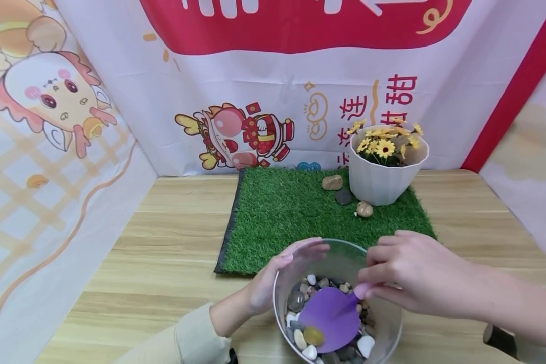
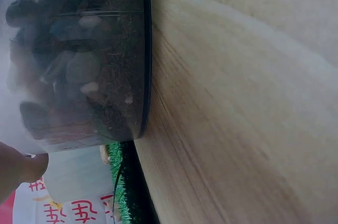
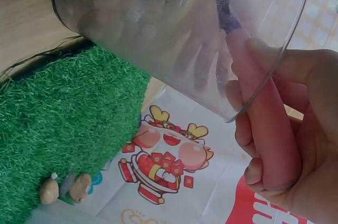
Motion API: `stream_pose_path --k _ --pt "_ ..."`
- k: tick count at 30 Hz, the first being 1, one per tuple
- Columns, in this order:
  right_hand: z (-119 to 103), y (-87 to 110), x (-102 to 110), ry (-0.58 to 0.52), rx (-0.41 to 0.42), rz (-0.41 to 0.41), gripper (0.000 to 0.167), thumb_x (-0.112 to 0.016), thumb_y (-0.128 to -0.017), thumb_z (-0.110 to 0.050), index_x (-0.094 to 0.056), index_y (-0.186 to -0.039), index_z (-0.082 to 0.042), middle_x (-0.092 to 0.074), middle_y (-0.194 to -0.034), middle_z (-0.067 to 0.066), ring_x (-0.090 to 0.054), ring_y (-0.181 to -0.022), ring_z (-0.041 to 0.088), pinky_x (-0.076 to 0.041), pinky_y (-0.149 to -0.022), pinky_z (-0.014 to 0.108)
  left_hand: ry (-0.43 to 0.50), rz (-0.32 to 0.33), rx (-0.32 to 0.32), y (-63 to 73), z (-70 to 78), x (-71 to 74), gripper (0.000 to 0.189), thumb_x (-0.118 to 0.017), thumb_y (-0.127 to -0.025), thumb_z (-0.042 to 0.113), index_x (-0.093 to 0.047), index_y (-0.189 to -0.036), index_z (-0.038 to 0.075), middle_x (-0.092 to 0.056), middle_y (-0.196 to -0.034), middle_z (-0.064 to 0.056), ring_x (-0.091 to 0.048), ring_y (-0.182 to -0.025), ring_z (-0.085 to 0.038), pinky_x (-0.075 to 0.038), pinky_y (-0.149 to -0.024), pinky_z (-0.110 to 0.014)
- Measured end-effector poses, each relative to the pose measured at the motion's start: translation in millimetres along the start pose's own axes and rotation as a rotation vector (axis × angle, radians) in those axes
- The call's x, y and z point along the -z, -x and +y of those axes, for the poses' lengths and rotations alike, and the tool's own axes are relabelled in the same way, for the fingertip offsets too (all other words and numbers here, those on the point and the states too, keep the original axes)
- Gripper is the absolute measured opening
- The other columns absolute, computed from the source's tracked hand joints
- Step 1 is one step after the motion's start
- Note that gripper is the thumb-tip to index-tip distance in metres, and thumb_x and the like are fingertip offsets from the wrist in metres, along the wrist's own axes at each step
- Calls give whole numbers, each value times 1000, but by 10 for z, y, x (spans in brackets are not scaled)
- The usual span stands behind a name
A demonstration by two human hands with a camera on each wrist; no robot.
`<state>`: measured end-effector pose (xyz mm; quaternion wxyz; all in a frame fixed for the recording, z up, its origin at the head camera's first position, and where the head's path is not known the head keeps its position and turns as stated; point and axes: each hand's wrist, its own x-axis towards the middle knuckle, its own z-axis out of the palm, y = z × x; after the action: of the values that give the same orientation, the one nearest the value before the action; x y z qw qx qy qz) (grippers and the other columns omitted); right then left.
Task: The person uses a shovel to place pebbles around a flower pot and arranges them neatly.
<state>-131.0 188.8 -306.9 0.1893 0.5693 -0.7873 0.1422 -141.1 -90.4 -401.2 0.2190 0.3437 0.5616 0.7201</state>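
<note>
A clear round container [image 1: 393,331] stands on the table, with many mixed pebbles [image 1: 366,346] inside, also visible through its wall in the left wrist view. My left hand [image 1: 266,283] rests against its outer left side, fingers extended along the wall and thumb by the rim. The right hand [image 1: 414,275] grips the pink handle [image 3: 272,134] of a toy shovel, whose purple blade [image 1: 332,318] slants down into the container over the pebbles. A yellowish pebble [image 1: 314,335] lies at the blade's lower left edge.
Behind the container lies a green artificial grass mat [image 1: 282,212] on the wooden table [image 1: 164,242]. On it stand a white pot [image 1: 382,182] with yellow flowers [image 1: 384,146] and several stones [image 1: 332,182]. Printed cloth [image 1: 273,101] hangs at the back and sides.
</note>
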Motion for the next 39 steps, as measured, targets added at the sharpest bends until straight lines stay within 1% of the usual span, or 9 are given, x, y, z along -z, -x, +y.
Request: stream_pose_path --k 7,15,18,26,31,34,39 --pt "32 29 17 -28 -46 -12 15 -72 -94 -42 -81 -95 -30 -65 -88 -22 -57 -76 -2 -51 -63 23 6 8 13 -1 -7 2 66 -16 -106 35 -19 -158 -5 -29 -162 -26 -30 -149 -36 -18 -123 -53" --pt "20 69 28 -76 -87 6 10 -71 -95 -40 -78 -96 -33 -65 -90 -25 -56 -76 -5 -49 -62 17 -12 5 21 3 -5 5 66 -15 -106 35 -19 -159 -5 -29 -162 -26 -30 -149 -36 -19 -122 -53" --pt "19 80 29 -75 -96 16 11 -71 -96 -40 -78 -97 -33 -65 -91 -25 -55 -76 -5 -48 -63 17 -18 5 21 9 -2 4 66 -15 -106 35 -19 -159 -4 -29 -162 -26 -30 -149 -36 -20 -122 -53" --pt "1 134 19 -46 -128 52 18 -66 -98 -44 -79 -99 -32 -68 -94 -22 -58 -80 -3 -50 -67 18 14 5 25 8 -3 -7 66 -16 -106 36 -18 -159 -5 -27 -162 -26 -29 -149 -37 -20 -122 -55" --pt "-7 162 20 -25 -139 75 24 -61 -101 -47 -80 -99 -32 -68 -95 -21 -60 -82 -1 -50 -69 19 29 4 14 0 -6 -8 66 -17 -106 35 -18 -158 -6 -27 -162 -28 -28 -149 -39 -22 -122 -55" --pt "-13 170 16 -21 -136 88 28 -57 -102 -49 -80 -98 -32 -68 -95 -21 -60 -82 0 -50 -69 19 21 6 9 1 -4 -10 66 -17 -106 35 -18 -158 -6 -28 -162 -28 -29 -149 -39 -22 -122 -54" --pt "-39 159 -26 9 -102 124 37 -51 -105 -48 -80 -95 -28 -68 -95 -17 -61 -81 3 -48 -67 20 3 10 17 3 -2 -8 66 -17 -106 35 -19 -158 -5 -29 -162 -27 -30 -148 -38 -22 -122 -53"
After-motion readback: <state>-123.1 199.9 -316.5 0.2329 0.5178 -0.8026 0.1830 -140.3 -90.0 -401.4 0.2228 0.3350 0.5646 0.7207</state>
